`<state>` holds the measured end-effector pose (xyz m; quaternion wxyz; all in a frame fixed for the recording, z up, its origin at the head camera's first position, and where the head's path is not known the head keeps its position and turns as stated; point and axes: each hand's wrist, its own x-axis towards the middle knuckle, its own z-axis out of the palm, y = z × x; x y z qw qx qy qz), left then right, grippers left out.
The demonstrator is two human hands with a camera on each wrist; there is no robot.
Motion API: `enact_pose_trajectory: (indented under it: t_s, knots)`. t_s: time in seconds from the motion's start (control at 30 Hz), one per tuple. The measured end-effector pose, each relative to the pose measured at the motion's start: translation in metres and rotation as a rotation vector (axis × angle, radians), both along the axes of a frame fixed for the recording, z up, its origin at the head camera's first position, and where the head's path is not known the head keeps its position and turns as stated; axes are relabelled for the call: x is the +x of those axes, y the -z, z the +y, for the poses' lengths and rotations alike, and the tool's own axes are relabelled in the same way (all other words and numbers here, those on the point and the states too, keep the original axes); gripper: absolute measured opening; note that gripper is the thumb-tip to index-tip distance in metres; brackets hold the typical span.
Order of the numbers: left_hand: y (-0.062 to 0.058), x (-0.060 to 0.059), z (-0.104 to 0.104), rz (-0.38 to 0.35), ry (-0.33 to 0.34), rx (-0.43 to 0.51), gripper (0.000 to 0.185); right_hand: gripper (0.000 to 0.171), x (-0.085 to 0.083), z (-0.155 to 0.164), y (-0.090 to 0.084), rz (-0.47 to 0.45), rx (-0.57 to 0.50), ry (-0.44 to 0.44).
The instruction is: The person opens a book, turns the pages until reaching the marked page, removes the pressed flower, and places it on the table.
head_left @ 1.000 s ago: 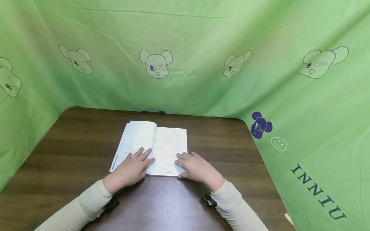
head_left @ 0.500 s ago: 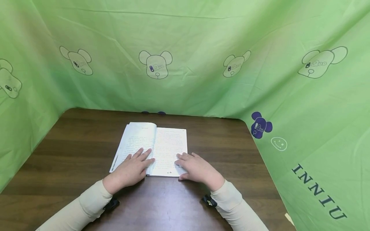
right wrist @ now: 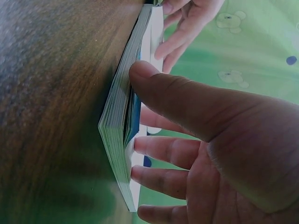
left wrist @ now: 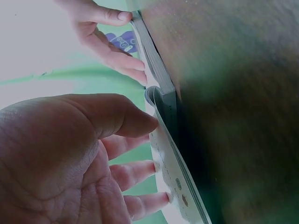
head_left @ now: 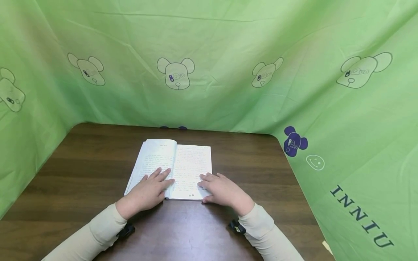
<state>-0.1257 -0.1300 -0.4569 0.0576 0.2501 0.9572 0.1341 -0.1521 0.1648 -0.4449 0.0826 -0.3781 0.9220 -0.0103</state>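
Almost nothing has moved since the earlier frames: the open book (head_left: 173,167) lies in the same spot near the middle of the brown table (head_left: 81,170), and both hands keep their places on it. The left hand (head_left: 147,190) rests flat on the near part of the left page, its straight, slightly spread fingers (left wrist: 135,170) pressing the paper beside the spine. The right hand (head_left: 220,188) covers the near right corner, fingers (right wrist: 161,151) extended onto the page and thumb against the page edges.
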Motion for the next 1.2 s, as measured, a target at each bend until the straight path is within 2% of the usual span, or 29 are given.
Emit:
enact_pose_trajectory:
  t_s: [0.43,0.5,0.6,0.63,0.73,0.87,1.07,1.2]
  knots:
    - [0.0,0.001,-0.001,-0.001,-0.005,0.019,0.042,0.044,0.0,0.002,-0.005,0.01,0.012,-0.028]
    - [0.0,0.001,-0.001,0.0,-0.009,0.022,0.042,0.035,0.0,0.003,-0.006,0.029,0.015,-0.05]
    - [0.001,0.001,0.001,0.003,-0.02,0.033,0.042,0.01,0.0,0.004,-0.007,0.069,0.026,-0.091]
    - [0.002,0.001,0.001,0.002,-0.026,0.038,0.041,0.008,0.0,0.004,-0.008,0.084,0.023,-0.107]
    - [0.003,0.002,0.004,-0.009,-0.043,0.058,0.043,0.025,0.0,0.005,-0.01,0.113,-0.006,-0.131]
    - [0.003,0.004,0.008,-0.031,-0.063,0.078,0.051,0.032,-0.003,0.007,-0.011,0.144,-0.075,-0.119]
    - [0.008,0.005,0.013,0.0,-0.08,0.096,0.061,0.022,-0.005,0.006,-0.011,0.309,-0.147,-0.081]
    - [0.009,0.006,0.015,0.02,-0.086,0.088,0.065,0.014,-0.006,0.005,-0.013,0.438,-0.24,-0.097]
